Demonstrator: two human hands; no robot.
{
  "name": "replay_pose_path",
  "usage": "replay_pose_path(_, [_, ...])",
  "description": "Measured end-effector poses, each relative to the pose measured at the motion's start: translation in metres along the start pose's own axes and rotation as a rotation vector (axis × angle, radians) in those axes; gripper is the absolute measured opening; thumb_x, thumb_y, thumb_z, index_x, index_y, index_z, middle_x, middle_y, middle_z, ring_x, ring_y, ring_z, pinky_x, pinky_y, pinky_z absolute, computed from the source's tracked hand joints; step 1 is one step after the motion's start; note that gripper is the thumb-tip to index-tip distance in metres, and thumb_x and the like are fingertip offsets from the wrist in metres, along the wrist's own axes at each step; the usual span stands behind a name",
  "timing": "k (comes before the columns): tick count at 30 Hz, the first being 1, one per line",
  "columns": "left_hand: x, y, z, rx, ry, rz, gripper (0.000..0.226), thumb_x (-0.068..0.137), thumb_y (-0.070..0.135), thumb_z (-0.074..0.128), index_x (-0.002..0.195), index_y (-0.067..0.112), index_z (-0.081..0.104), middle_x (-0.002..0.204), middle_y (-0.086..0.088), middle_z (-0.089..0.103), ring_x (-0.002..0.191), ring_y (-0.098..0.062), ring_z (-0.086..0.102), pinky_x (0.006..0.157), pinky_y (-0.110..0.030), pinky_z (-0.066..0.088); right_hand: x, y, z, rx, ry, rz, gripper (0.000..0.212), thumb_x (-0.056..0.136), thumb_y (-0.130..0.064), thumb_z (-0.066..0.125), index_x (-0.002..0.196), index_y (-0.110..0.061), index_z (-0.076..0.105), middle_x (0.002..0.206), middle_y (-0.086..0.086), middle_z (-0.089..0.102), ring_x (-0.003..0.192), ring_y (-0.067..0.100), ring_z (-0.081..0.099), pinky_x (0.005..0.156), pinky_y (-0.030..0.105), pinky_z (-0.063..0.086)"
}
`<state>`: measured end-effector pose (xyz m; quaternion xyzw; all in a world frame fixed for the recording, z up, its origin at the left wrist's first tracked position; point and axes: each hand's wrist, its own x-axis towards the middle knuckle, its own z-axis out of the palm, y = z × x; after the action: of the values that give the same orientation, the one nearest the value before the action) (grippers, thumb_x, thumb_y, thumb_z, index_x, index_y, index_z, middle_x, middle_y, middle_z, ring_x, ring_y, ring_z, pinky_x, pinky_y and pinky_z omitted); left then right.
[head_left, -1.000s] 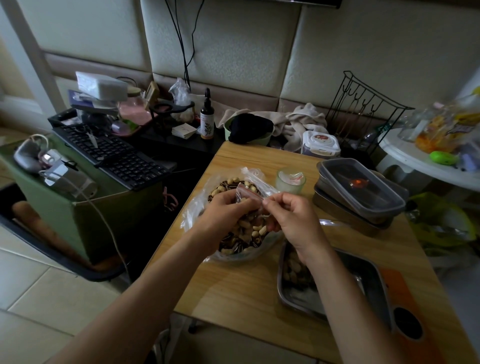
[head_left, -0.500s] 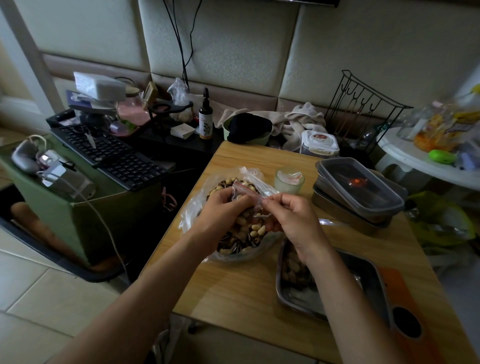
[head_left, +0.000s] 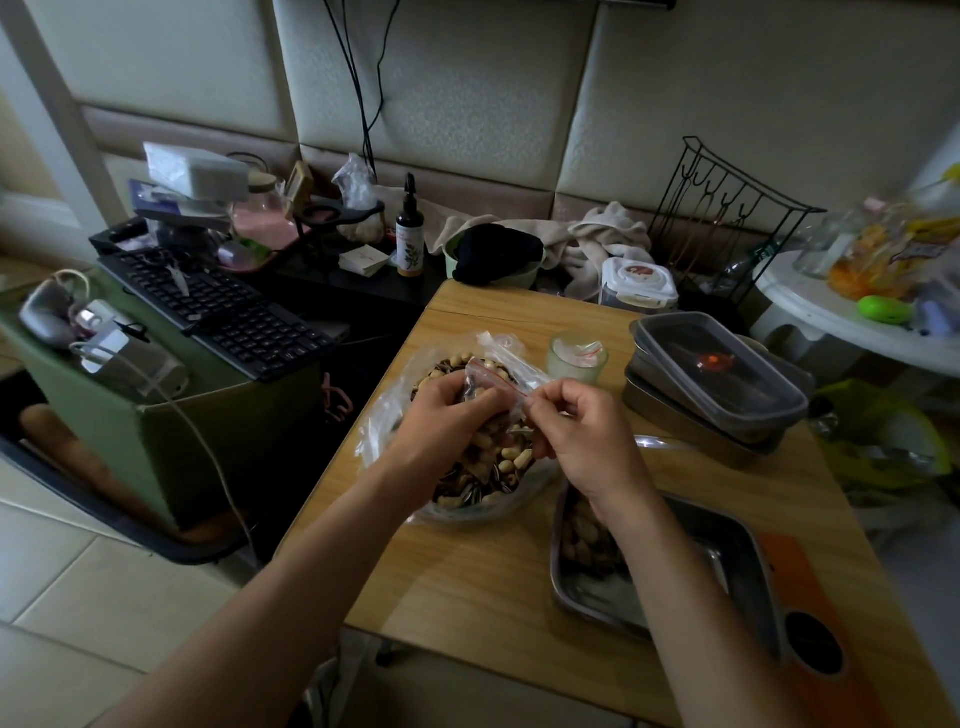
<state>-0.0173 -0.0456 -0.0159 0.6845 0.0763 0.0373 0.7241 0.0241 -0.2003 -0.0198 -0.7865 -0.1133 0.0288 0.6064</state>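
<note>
Zip bag (head_left: 488, 376), small and clear with a red seal strip, held just above the large bag of peanuts and striped seeds (head_left: 493, 467) on the wooden table (head_left: 467, 571). The left hand (head_left: 447, 423) curls round its lower part; the right hand (head_left: 582, 431) pinches its mouth edge. Judged stage: pouch apparently part-filled, seal not yet pressed shut. A metal tray (head_left: 727, 556) beneath the right forearm holds some peanuts; a glass (head_left: 576, 358) stands beyond.
</note>
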Motion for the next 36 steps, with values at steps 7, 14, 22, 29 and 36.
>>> replay_pose_path(7, [0.001, -0.002, -0.001, 0.008, -0.003, -0.003, 0.016, 0.097, 0.024, 0.068, 0.103, 0.010, 0.071, 0.086, -0.015, 0.075, 0.071, -0.030, 0.071, 0.063, -0.037, 0.059, 0.000, 0.001, 0.002, -0.014, 0.012, 0.018, 0.019, 0.098, -0.023, 0.067, 0.085, -0.010, 0.070, 0.068, -0.004, 0.066, 0.061, 0.011, 0.062, 0.058, 0.028, 0.050])
replay_pose_path(14, [0.005, -0.003, -0.005, -0.067, 0.037, 0.022, 0.012, 0.097, 0.022, 0.067, 0.094, 0.012, 0.070, 0.093, -0.008, 0.076, 0.082, -0.016, 0.073, 0.070, -0.024, 0.059, 0.003, 0.002, -0.006, -0.036, 0.048, 0.022, 0.021, 0.100, -0.023, 0.061, 0.086, -0.007, 0.064, 0.067, 0.001, 0.061, 0.062, 0.013, 0.060, 0.063, 0.031, 0.049])
replay_pose_path(22, [0.007, -0.005, -0.010, 0.104, 0.048, 0.083, 0.016, 0.094, 0.028, 0.071, 0.099, 0.013, 0.075, 0.094, -0.006, 0.077, 0.088, -0.018, 0.074, 0.081, -0.032, 0.063, 0.004, 0.004, -0.004, -0.034, 0.065, 0.033, 0.020, 0.101, -0.025, 0.059, 0.090, -0.009, 0.066, 0.078, 0.013, 0.070, 0.062, 0.015, 0.060, 0.064, 0.034, 0.048])
replay_pose_path(29, [0.006, -0.007, -0.012, 0.166, 0.024, 0.099, 0.009, 0.096, 0.021, 0.070, 0.090, 0.015, 0.075, 0.082, 0.002, 0.076, 0.079, -0.010, 0.074, 0.072, -0.022, 0.059, 0.005, 0.005, -0.007, -0.040, -0.016, 0.005, 0.007, 0.094, -0.025, 0.072, 0.098, -0.022, 0.067, 0.092, -0.005, 0.069, 0.084, 0.012, 0.066, 0.077, 0.033, 0.055])
replay_pose_path(36, [0.007, -0.008, -0.011, 0.177, -0.005, 0.116, 0.013, 0.096, 0.024, 0.069, 0.096, 0.012, 0.075, 0.089, -0.002, 0.076, 0.084, -0.010, 0.074, 0.069, -0.017, 0.056, 0.004, 0.004, -0.005, -0.142, -0.071, -0.074, 0.004, 0.095, -0.028, 0.074, 0.092, -0.026, 0.076, 0.091, -0.006, 0.075, 0.093, 0.008, 0.069, 0.085, 0.037, 0.060])
